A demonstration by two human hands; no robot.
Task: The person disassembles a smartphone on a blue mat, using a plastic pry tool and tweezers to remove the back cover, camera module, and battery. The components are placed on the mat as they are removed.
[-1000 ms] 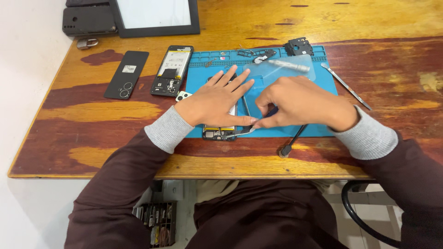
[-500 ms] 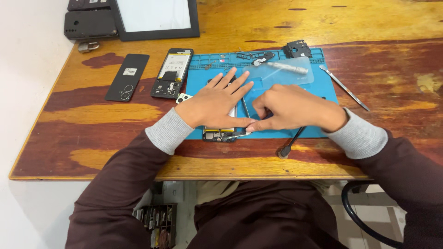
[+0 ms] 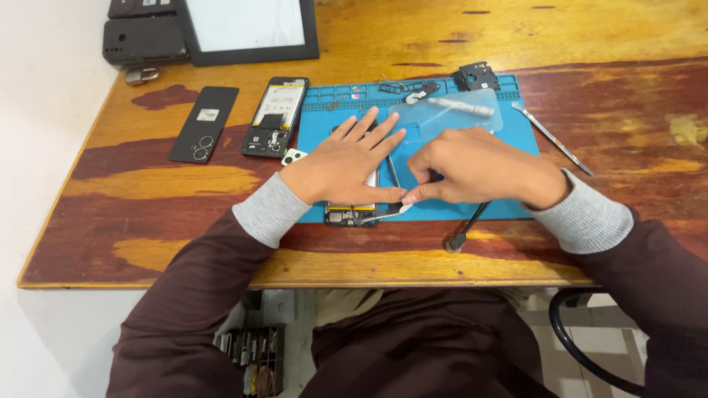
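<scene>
An opened phone [image 3: 352,214] lies on the blue work mat [image 3: 516,147], mostly hidden under my hands. My left hand [image 3: 346,162] rests flat on it, fingers spread, holding it down. My right hand [image 3: 472,169] is closed beside it, its fingertips pinched at the phone's lower right edge on something small that I cannot make out. A thin black cable [image 3: 466,227] runs out from under my right hand to the table's front edge.
A second opened phone [image 3: 275,116] and a black back cover [image 3: 204,123] lie left of the mat. A clear plastic sheet [image 3: 450,110], small black parts [image 3: 476,76] and a metal tool [image 3: 553,138] sit at the mat's far side. A tablet [image 3: 247,29] stands at the back.
My right hand has drawn in toward the left, closing its fingertips at the phone's lower right edge. My left hand stays flat on the phone.
</scene>
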